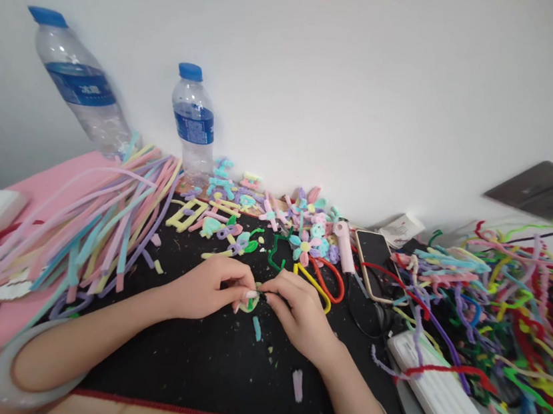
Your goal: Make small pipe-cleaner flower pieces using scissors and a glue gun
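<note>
Near the middle of the black mat [215, 374], a small pale round piece with green on it [247, 305] is pinched in my left hand [216, 288]. My right hand [300, 311] meets it from the right, thumb and forefinger pressed together by a small dark bit that is too small to name. The fingertips of both hands nearly touch. Just below them lies a short blue scrap [256, 329], with a lilac scrap [297, 385] farther right. Flowers and other shapes of fuzzy stems [304, 247] lie beyond my hands.
Pastel fuzzy stems [119, 214] are heaped at left, before two bottles [82, 86] [193, 123]. Yellow- and red-handled scissors [330, 284], a pink device [345, 246] and a phone [375, 263] lie right of centre. A power strip [448, 406] and tangled coloured stems [519, 317] fill the right.
</note>
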Motion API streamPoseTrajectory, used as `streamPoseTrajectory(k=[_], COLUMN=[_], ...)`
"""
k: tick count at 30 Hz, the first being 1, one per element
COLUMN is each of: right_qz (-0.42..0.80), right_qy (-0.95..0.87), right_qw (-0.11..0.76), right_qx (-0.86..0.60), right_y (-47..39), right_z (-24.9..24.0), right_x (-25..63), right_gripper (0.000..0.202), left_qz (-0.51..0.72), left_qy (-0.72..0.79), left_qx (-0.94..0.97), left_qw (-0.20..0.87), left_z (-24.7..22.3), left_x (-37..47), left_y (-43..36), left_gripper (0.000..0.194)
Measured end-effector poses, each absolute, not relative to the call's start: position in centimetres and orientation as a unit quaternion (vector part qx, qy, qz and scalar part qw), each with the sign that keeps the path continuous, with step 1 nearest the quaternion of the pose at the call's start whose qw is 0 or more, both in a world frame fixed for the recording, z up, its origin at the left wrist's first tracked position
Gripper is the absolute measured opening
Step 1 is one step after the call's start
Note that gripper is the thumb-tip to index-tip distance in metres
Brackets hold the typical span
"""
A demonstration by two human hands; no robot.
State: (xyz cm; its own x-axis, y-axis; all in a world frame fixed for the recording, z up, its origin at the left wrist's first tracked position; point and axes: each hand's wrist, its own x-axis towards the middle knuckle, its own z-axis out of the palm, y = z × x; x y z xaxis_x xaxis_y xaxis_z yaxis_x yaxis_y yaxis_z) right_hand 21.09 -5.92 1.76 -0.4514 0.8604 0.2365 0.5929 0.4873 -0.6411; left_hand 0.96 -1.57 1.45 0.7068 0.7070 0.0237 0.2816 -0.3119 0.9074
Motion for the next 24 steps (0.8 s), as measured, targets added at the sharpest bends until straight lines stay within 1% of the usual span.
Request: streamPoseTrajectory(k=[4,7,9,13,15,19,24], right_qz=[0.269,0.294,0.306,0.291,0.272,0.214,0.177], right_qy=[-0.812,-0.805,-0.802,-0.813,-0.827,-0.848,-0.855], right_qw=[0.251,0.248,0.248,0.256,0.260,0.283,0.317], right_qx=[-0.453,-0.451,-0.449,-0.435,-0.417,-0.393,-0.369], right_y=[-5.9,-5.8,-5.8,-5.9,-5.9,-6.0,-5.9], right_z=[1.7,1.5,1.6,2.2,2.4,2.1,1.5], right_x=[20.8,20.7,20.8,21.2,21.4,21.5,21.4], right_gripper=[0.019,0.024,0.026,0.018,0.018,0.013,0.017], left_qz=[0.212,0.216,0.211,0.194,0.194,0.177,0.154], left_qy=[0.279,0.268,0.281,0.311,0.299,0.276,0.277], left_qx=[0.842,0.850,0.823,0.698,0.651,0.603,0.590], left_qw=[0.410,0.399,0.446,0.616,0.670,0.728,0.743], left_z=[1.6,1.7,1.6,1.4,1.2,1.0,1.0], left_x=[0.9,1.1,1.1,0.9,0.7,0.6,0.8], left_y=[-1.8,-1.9,-1.9,-1.2,-0.9,-0.7,-0.8], left_gripper=[0.019,0.019,0.019,0.018,0.018,0.019,0.019])
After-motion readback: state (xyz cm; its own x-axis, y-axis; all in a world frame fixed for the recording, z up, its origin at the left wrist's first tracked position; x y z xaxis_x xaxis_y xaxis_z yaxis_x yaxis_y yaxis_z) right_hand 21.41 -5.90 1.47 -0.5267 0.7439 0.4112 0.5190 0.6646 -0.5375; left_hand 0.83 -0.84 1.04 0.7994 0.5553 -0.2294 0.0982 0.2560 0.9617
